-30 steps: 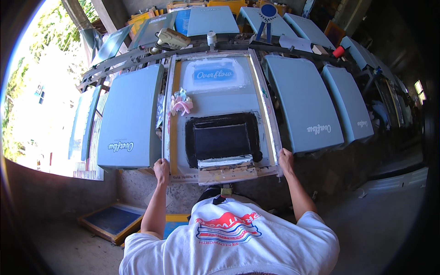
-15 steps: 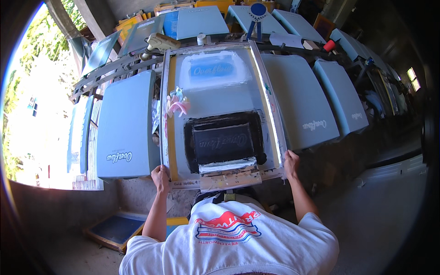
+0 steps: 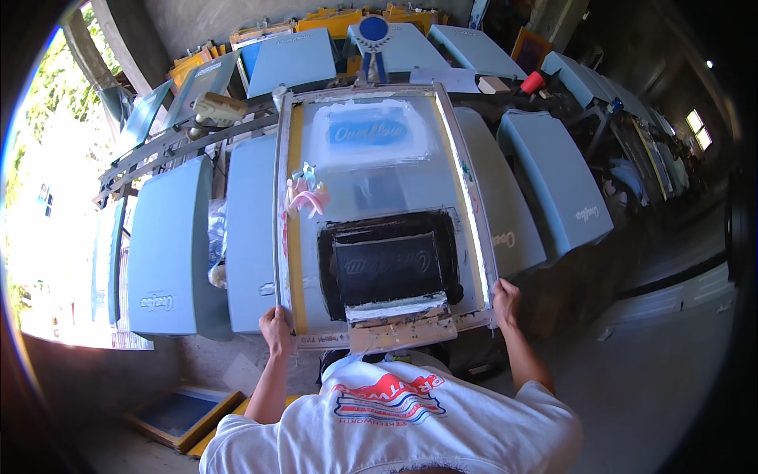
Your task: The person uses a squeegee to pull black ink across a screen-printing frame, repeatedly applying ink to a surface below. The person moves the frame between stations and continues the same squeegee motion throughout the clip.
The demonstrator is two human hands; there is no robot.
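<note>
Between both hands I hold a large screen-printing frame (image 3: 285,229) by its two near corners, above light blue panels. My left hand (image 3: 275,330) is closed round the near left corner; my right hand (image 3: 506,302) grips the near right one. On the mesh, a blue lettered patch (image 3: 367,130) with a white surround lies at the far end. Black ink (image 3: 328,261) surrounds a dark lettered rectangle at the near end. A wooden squeegee (image 3: 401,330) rests across the near edge. Pink and pale blue strips (image 3: 308,193) hang on the frame's left side.
Light blue panels (image 3: 170,245) stand tilted on both sides, with another (image 3: 553,178) at right and more along the back. Behind the frame are a tape dispenser (image 3: 219,109), a blue rosette-shaped piece (image 3: 373,31) and a red cup-like object (image 3: 534,82). Another screen (image 3: 185,411) lies on the floor at left.
The screen frame, carried in both hands, has shifted right relative to the panels. It now covers more of a right-hand panel, while another panel shows at its left. Both grips are kept.
</note>
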